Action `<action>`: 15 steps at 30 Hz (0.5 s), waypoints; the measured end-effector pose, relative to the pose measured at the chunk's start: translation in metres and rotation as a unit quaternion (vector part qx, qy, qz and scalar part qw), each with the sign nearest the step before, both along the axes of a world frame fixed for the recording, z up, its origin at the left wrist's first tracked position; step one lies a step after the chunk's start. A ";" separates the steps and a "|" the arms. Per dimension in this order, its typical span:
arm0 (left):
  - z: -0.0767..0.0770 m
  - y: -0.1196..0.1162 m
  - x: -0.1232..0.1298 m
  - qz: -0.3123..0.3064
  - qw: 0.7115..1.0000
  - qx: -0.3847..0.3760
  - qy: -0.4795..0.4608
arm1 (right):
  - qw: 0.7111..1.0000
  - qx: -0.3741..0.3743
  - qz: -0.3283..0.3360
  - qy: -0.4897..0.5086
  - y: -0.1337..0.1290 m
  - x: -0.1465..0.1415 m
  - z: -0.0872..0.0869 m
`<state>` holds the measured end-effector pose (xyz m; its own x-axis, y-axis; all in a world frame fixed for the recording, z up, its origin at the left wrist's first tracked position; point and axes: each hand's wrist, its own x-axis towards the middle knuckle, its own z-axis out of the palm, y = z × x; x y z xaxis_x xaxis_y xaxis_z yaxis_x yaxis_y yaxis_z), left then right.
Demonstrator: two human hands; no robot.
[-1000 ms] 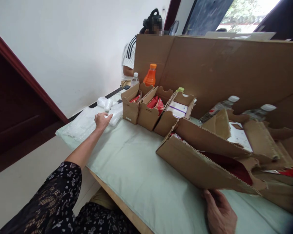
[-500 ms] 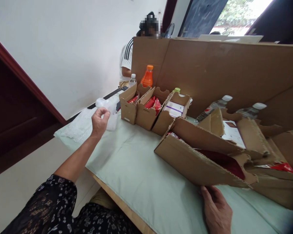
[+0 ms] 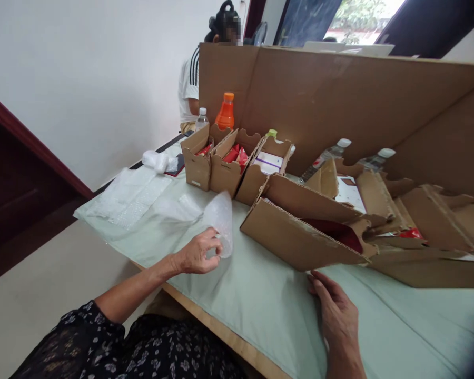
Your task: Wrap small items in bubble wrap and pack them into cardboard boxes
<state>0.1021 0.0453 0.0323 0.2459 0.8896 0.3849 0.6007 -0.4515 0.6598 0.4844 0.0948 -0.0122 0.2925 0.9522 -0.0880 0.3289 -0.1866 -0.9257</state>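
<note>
One clear plastic bubble-wrap sheet [image 3: 222,213] is curling up just beyond the left hand [image 3: 200,251], whose thumb and fingers are pinching its near edge. The right hand [image 3: 337,310] is lying, fingers slightly parted, beside a long brown cardboard box [image 3: 292,234], contact being unclear.

Bubble wrap [image 3: 223,213] left of front box [image 3: 296,239]

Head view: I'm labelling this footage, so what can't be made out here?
All in the head view:
Bubble wrap at the left hand: edges smeared by motion blur.
Right hand: whether it touches the nearest carton is too fine to tell.
Dark red item: lower part behind that carton's wall.
Orange bottle: base behind the leftmost carton.
Person in white: hands behind the cardboard panel.
</note>
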 end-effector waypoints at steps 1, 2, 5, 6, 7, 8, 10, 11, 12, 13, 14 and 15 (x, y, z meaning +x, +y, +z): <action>0.000 -0.003 0.000 -0.023 1.000 -0.014 -0.006 | 1.000 -0.006 -0.002 -0.008 -0.007 0.002 0.000; 0.000 -0.006 0.000 -0.039 0.999 -0.026 -0.012 | 1.000 -0.007 -0.005 -0.017 -0.015 0.002 0.000; 0.001 -0.017 0.003 -0.081 0.995 -0.051 -0.013 | 0.999 0.006 0.000 -0.032 -0.042 -0.005 0.001; 0.001 -0.021 0.006 -0.101 0.993 -0.055 0.001 | 0.999 0.009 0.016 -0.034 -0.051 -0.011 0.002; 0.000 -0.025 0.010 -0.125 0.990 -0.056 0.022 | 0.998 0.011 0.042 -0.039 -0.059 -0.019 0.005; -0.001 -0.028 0.016 -0.151 0.986 -0.056 0.049 | 0.996 0.013 0.078 -0.047 -0.066 -0.029 0.008; -0.004 -0.034 0.029 -0.205 0.970 -0.057 0.115 | 0.985 0.033 0.156 -0.070 -0.074 -0.051 0.016; -0.006 -0.036 0.035 -0.230 0.960 -0.055 0.149 | 0.977 0.051 0.189 -0.086 -0.075 -0.063 0.019; -0.008 -0.037 0.041 -0.253 0.950 -0.051 0.179 | 0.968 0.073 0.212 -0.108 -0.075 -0.074 0.021; -0.010 -0.038 0.046 -0.269 0.941 -0.045 0.202 | 0.959 0.095 0.229 -0.135 -0.074 -0.084 0.022; -0.011 -0.039 0.050 -0.279 0.934 -0.040 0.218 | 0.950 0.114 0.239 -0.168 -0.071 -0.093 0.022; -0.012 -0.041 0.053 -0.282 0.932 -0.035 0.225 | 0.940 0.127 0.242 -0.203 -0.068 -0.099 0.020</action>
<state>0.1549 0.0047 0.0208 0.8042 0.5895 0.0761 0.5044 -0.7446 0.4372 0.3853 0.0268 0.0079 -0.2195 0.9578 0.1858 0.6542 0.2858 -0.7002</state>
